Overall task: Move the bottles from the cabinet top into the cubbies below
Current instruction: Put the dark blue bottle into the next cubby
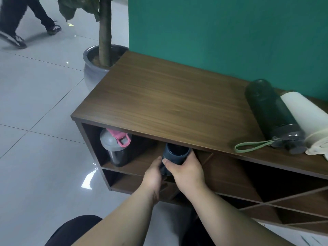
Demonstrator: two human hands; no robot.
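Both my hands grip a dark navy bottle (174, 153) at the mouth of the upper left cubby, its far end under the cabinet top (159, 96). My left hand (153, 174) holds its near end from the left. My right hand (186, 170) wraps its body from the right. A dark bottle with a grey lid and pink cap (115, 148) stands upright at the left of the same cubby. On the cabinet top at the right lie a dark green bottle (271, 112) with a green strap and a white bottle (305, 116) beside it.
A grey plant pot (92, 66) with a tree trunk stands on the tiled floor behind the cabinet's left end. A green wall backs the cabinet. Diagonal dividers (284, 201) cross the cubbies at the right. Another person's legs (21, 23) walk at the top left.
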